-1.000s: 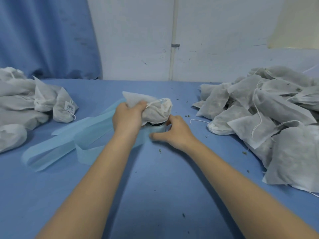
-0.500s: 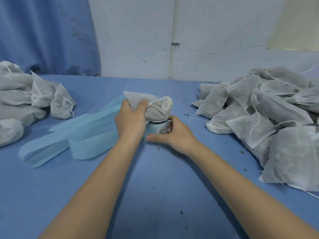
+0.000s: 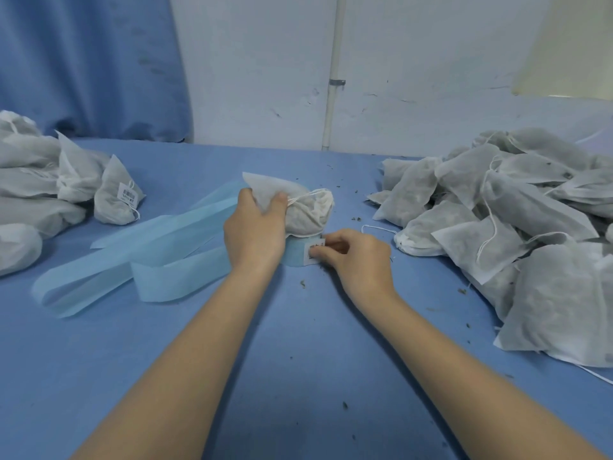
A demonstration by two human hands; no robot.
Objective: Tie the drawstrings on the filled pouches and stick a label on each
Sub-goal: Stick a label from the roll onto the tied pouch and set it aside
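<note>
My left hand (image 3: 253,234) grips a filled white pouch (image 3: 308,210) at its neck, just above the table centre; its drawstring is pulled tight at the mouth. Right under the pouch sits a label roll (image 3: 297,254) with light blue backing. My right hand (image 3: 356,257) pinches a white barcode label (image 3: 313,249) on the roll's front with thumb and forefinger. Whether the label has lifted off the backing is hidden by my fingers.
A heap of untied filled pouches (image 3: 517,227) covers the right side of the blue table (image 3: 298,360). Tied, labelled pouches (image 3: 66,190) pile at the left. Loose blue backing strip (image 3: 139,260) trails left from the roll. Herb crumbs dot the cloth.
My right hand has shifted from beside the roll to its front and now pinches a label. My left hand and the pouch have stayed almost still.
</note>
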